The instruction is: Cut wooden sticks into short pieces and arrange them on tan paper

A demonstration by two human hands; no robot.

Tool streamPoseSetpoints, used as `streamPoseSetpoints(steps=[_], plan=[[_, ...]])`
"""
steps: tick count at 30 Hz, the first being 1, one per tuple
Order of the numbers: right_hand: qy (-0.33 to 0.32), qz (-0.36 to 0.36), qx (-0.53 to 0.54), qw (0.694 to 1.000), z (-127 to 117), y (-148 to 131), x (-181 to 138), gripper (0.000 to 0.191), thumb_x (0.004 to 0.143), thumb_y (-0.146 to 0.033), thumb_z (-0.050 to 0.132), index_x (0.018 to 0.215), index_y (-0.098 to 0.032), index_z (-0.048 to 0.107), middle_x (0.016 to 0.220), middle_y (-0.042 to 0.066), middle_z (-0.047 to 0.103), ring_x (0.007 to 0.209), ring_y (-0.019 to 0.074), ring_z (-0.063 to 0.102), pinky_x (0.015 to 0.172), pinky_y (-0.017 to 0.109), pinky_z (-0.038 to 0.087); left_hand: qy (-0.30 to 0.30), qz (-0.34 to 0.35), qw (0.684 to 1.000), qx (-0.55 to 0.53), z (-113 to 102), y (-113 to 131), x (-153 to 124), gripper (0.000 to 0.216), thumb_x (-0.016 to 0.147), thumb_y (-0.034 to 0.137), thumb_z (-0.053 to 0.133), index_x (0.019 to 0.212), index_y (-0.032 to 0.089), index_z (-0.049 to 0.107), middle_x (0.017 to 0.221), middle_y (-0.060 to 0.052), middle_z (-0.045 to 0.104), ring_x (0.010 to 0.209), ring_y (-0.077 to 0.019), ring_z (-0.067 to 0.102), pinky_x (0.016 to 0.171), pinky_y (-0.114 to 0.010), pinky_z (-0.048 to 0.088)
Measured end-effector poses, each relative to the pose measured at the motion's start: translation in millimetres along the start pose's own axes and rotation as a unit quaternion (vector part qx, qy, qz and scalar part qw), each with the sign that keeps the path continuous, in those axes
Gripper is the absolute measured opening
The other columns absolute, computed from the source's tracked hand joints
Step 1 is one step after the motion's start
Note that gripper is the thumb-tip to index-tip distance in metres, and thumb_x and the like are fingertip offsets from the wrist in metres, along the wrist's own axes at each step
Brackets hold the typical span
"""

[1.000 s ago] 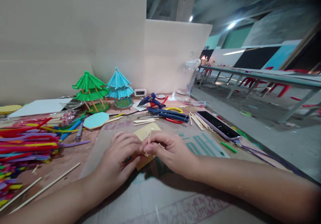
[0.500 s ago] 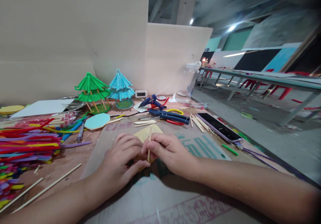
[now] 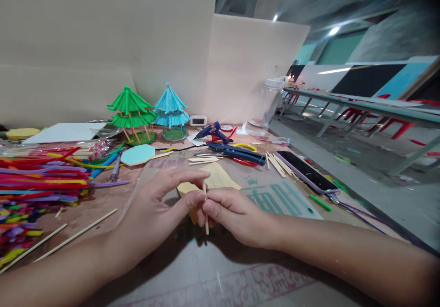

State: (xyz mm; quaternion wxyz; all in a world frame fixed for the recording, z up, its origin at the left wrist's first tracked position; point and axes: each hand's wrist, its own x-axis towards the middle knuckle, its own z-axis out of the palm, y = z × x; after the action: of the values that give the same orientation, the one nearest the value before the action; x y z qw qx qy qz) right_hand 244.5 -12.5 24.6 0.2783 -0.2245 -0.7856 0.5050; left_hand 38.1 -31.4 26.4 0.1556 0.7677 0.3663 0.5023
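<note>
A short thin wooden stick [image 3: 206,224] stands nearly upright in my right hand [image 3: 237,213], whose thumb and fingers are closed around its middle. Close beside it, my left hand [image 3: 163,201] has its thumb and index finger apart in an arch. The left thumb tip lies against or right by the stick, and the index fingertip is near its top. Whatever the other left fingers touch is hidden. A yellowish, paper-like sheet [image 3: 222,176], bent or folded, shows behind and beneath both hands; whether a hand grips it I cannot tell.
Beyond the hands lie cut sticks [image 3: 204,160], blue-handled pliers [image 3: 237,152], a glue gun [image 3: 213,133] and a phone [image 3: 307,172]. Green [image 3: 132,114] and blue [image 3: 170,112] pavilion models stand at the back. Pipe cleaners [image 3: 44,178] heap at left, near a light-blue octagon [image 3: 138,154].
My left hand has opened, its index finger lifting and stretching out above the thumb. The stick sits slightly lower in my right hand. More of the yellowish sheet shows. The view has shifted slightly.
</note>
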Motion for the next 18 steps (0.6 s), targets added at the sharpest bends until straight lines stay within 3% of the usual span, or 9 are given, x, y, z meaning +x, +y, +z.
streamPoseSetpoints(steps=[14,18], plan=[[-0.008,0.004,0.004,1.0,-0.3,0.8,0.5,0.043,0.105,-0.05,0.049,0.082,-0.017,0.065,0.075,0.001,0.061,0.068,0.0118,0.055,0.066,0.025,0.047,-0.039,-0.079,0.996,-0.021,2.7,2.6,0.3,0.012,0.094,0.041,0.068,0.095,0.03,0.075,0.098,0.001,0.077,0.095,-0.0208,0.07,0.09,-0.039,0.056],[0.038,-0.029,-0.032,0.998,-3.3,0.5,4.6,0.033,0.103,-0.039,0.055,0.079,-0.018,0.063,0.076,0.001,0.061,0.072,0.0132,0.058,0.071,0.027,0.048,-0.052,-0.09,0.995,-0.002,-1.0,1.3,5.1,0.016,0.095,0.044,0.066,0.094,0.029,0.073,0.096,0.002,0.076,0.093,-0.02,0.069,0.088,-0.037,0.053]])
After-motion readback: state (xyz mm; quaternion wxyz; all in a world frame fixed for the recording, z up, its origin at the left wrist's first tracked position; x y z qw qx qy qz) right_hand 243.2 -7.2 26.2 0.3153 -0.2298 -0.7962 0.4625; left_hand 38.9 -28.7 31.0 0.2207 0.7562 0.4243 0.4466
